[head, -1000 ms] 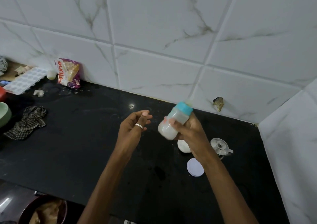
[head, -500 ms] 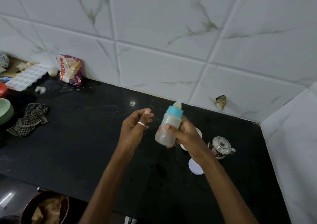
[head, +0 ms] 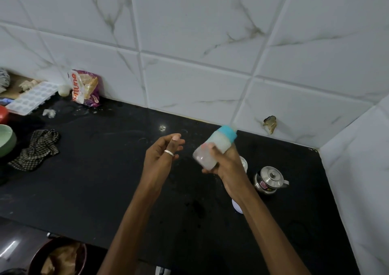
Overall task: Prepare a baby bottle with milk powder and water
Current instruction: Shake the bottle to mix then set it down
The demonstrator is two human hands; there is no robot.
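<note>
Blue-collared and milky white inside, the baby bottle (head: 220,141) is held above the black countertop (head: 94,180), tilted with its teat end towards the far right; its outline is blurred. The right hand (head: 226,166) grips its lower body, fingers and thumb curled round it. The left hand (head: 161,159), just to the left, holds nothing, fingers loosely bent. A lidded steel pot (head: 269,179) stands right of the right wrist. A checked cloth (head: 35,150) lies at far left.
</note>
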